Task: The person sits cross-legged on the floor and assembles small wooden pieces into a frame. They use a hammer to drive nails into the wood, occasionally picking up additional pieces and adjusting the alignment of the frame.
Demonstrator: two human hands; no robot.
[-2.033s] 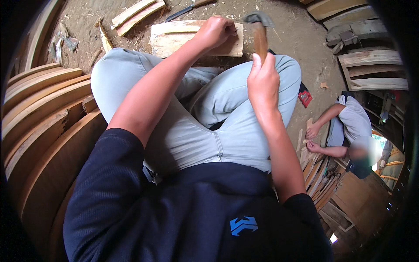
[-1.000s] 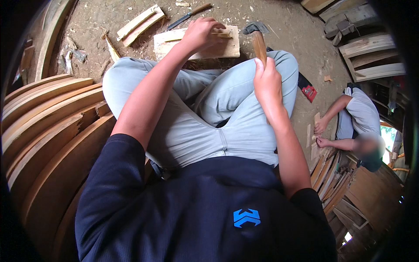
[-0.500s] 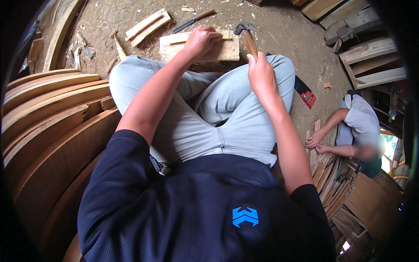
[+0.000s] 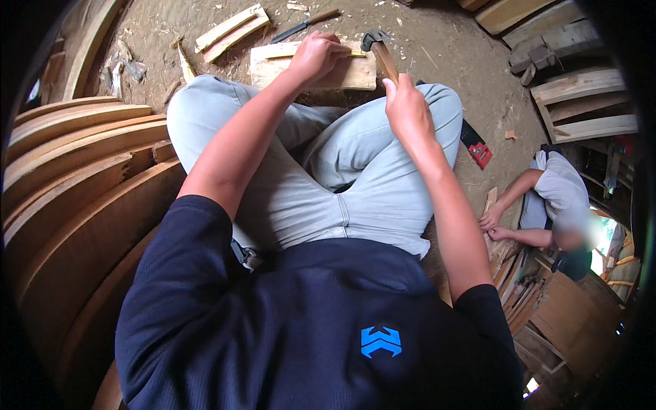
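Note:
My right hand (image 4: 410,113) is wrapped round the wooden handle of a hammer (image 4: 385,61). The dark hammer head hangs over the right end of a pale wooden block (image 4: 354,76) on the ground before my crossed legs. Above the block, the fingers of my left hand (image 4: 316,57) are closed at a thin yellow strip (image 4: 357,54) lying along it. The strip's right end points toward the hammer head. My own fingers hide part of the strip, and how they grip it is hard to see.
Beyond the block lie a long dark-bladed tool with a wooden handle (image 4: 306,26) and two-piece scrap wood (image 4: 232,33). Curved planks (image 4: 82,147) stack at my left. A red-handled saw (image 4: 480,154) lies by my right knee. Another person (image 4: 564,181) works at the right.
The hammer head has shifted slightly left and up, nearer the strip's end. My left hand has moved slightly up, staying over the block.

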